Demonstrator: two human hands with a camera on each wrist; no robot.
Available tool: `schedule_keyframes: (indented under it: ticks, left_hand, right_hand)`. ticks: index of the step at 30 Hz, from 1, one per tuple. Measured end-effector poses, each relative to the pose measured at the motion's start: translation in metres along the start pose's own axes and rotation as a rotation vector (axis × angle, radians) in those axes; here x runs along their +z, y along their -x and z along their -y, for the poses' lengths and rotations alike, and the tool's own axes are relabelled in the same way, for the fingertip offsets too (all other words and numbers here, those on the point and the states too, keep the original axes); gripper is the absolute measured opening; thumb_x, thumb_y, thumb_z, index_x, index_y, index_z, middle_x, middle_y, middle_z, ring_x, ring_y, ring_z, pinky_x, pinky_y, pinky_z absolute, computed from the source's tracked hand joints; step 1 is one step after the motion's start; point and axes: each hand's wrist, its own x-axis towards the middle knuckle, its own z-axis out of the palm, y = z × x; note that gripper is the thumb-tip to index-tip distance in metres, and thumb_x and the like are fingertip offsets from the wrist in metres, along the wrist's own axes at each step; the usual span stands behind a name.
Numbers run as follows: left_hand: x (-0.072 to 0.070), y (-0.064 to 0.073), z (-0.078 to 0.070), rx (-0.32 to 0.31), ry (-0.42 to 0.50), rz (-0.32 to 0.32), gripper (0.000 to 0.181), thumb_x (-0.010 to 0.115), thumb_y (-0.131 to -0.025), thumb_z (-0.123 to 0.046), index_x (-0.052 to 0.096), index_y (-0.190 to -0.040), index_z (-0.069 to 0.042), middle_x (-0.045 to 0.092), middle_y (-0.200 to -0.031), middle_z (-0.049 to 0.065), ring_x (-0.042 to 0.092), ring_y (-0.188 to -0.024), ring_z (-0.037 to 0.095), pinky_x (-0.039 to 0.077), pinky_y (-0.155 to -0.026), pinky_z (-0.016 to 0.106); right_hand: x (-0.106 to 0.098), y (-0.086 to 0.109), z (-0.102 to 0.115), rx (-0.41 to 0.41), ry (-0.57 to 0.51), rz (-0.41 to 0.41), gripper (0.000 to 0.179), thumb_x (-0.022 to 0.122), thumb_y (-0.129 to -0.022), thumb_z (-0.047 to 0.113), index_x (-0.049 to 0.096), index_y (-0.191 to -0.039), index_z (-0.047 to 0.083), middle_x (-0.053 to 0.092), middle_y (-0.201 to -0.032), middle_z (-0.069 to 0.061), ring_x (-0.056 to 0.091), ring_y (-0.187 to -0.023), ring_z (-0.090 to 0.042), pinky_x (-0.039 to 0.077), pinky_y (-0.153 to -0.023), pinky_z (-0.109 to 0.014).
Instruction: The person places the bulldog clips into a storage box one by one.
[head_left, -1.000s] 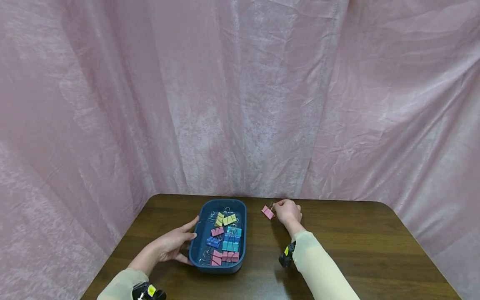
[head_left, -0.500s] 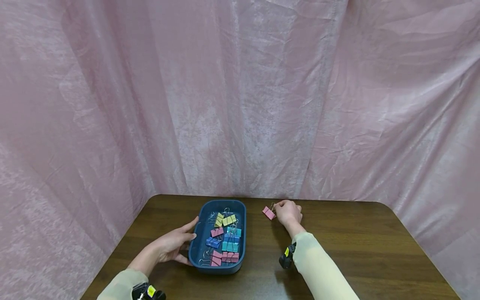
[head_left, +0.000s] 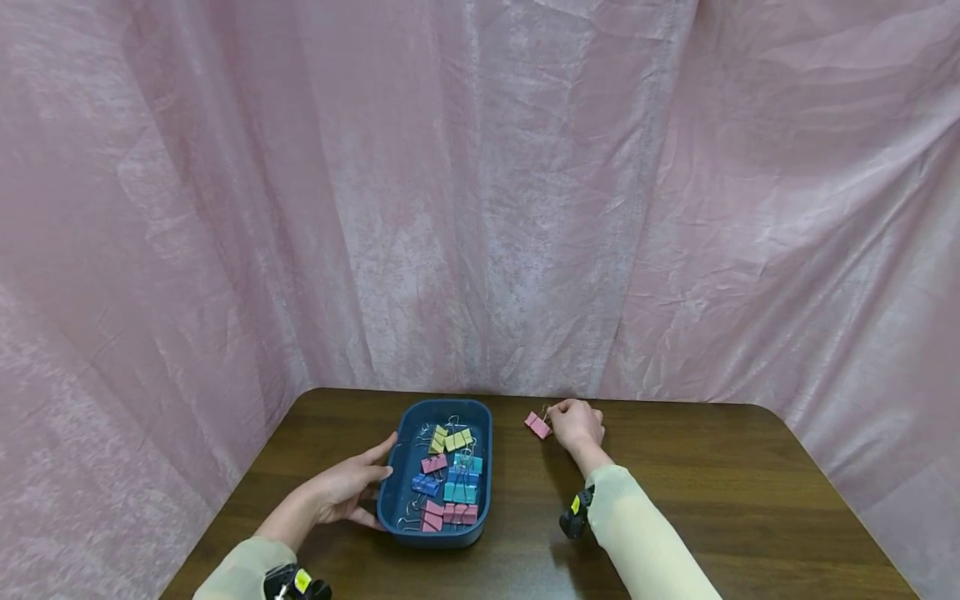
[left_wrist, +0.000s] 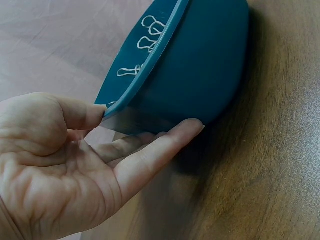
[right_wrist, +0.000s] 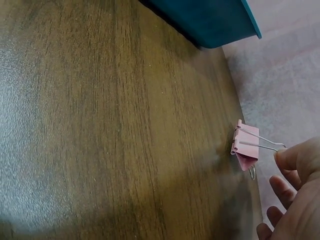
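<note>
A dark blue rectangular box stands on the table with several binder clips inside, in yellow, pink, blue and teal. Along its left side, my left hand is spread with fairly straight fingers, the tips touching its outer wall and rim. The left wrist view shows the thumb at the rim and a finger against the wall. My right hand pinches a wire handle of a pink binder clip to the right of the box. In the right wrist view this clip sits beyond the thumb and fingertip, its other handle hanging down.
The brown wooden table has rounded far corners. A pink velvet curtain hangs right behind its far edge. Black wrist cameras are strapped over both pale sleeves.
The pink clip in my right hand has shifted very slightly to the right. The left hand and the box hold practically the same place.
</note>
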Motion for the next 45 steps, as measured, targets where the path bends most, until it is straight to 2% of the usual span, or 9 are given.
schedule_keyframes:
  ticks: [4,12,20,32,39,45]
  left_hand:
    - [0.000,0.000,0.001,0.003,-0.004,0.001,0.068,0.043,-0.110,-0.017,0.004,-0.166,-0.025,0.042,-0.145,0.033,0.062,-0.113,0.041,0.056,-0.079,0.064]
    - [0.000,-0.001,0.002,0.011,0.000,0.011,0.069,0.042,-0.110,-0.017,0.003,-0.166,-0.025,0.039,-0.147,0.033,0.062,-0.113,0.040,0.056,-0.079,0.065]
    - [-0.001,-0.001,0.002,0.012,-0.004,0.005,0.069,0.043,-0.111,-0.018,0.003,-0.166,-0.025,0.042,-0.145,0.032,0.063,-0.113,0.040,0.056,-0.079,0.064]
    - [0.000,-0.001,0.003,0.004,0.000,-0.007,0.067,0.041,-0.111,-0.016,0.004,-0.166,-0.025,0.037,-0.148,0.034,0.064,-0.111,0.039,0.057,-0.078,0.064]
    - [0.000,-0.001,0.004,0.011,-0.005,-0.001,0.067,0.041,-0.111,-0.017,0.003,-0.166,-0.025,0.044,-0.143,0.033,0.064,-0.111,0.039,0.057,-0.077,0.064]
    - [0.000,-0.001,0.003,0.010,-0.010,-0.004,0.067,0.041,-0.111,-0.017,0.004,-0.166,-0.025,0.046,-0.142,0.032,0.064,-0.110,0.039,0.057,-0.078,0.064]
  right_hand:
    - [-0.001,-0.001,0.000,-0.009,-0.011,-0.013,0.022,0.065,-0.095,0.028,0.079,-0.094,0.011,0.073,-0.113,-0.012,0.049,-0.121,-0.047,0.039,-0.095,-0.063]
    - [-0.005,0.000,0.005,-0.042,-0.016,-0.025,0.019,0.067,-0.094,0.028,0.079,-0.090,0.014,0.073,-0.111,-0.010,0.052,-0.117,-0.045,0.040,-0.094,-0.062]
    - [-0.010,0.001,0.009,-0.073,-0.022,-0.031,0.019,0.067,-0.094,0.028,0.079,-0.093,0.013,0.074,-0.111,-0.011,0.052,-0.115,-0.045,0.040,-0.093,-0.062]
    - [-0.018,0.003,0.013,-0.105,-0.019,-0.033,0.019,0.067,-0.094,0.028,0.079,-0.094,0.013,0.074,-0.111,-0.009,0.053,-0.112,-0.042,0.040,-0.093,-0.059]
    - [-0.023,0.004,0.018,-0.132,-0.041,-0.036,0.020,0.069,-0.094,0.029,0.079,-0.095,0.013,0.074,-0.110,-0.009,0.054,-0.113,-0.040,0.042,-0.094,-0.056]
    - [-0.025,0.006,0.025,-0.182,-0.061,-0.053,0.018,0.069,-0.094,0.027,0.080,-0.093,0.012,0.075,-0.108,-0.008,0.057,-0.108,-0.039,0.044,-0.090,-0.054]
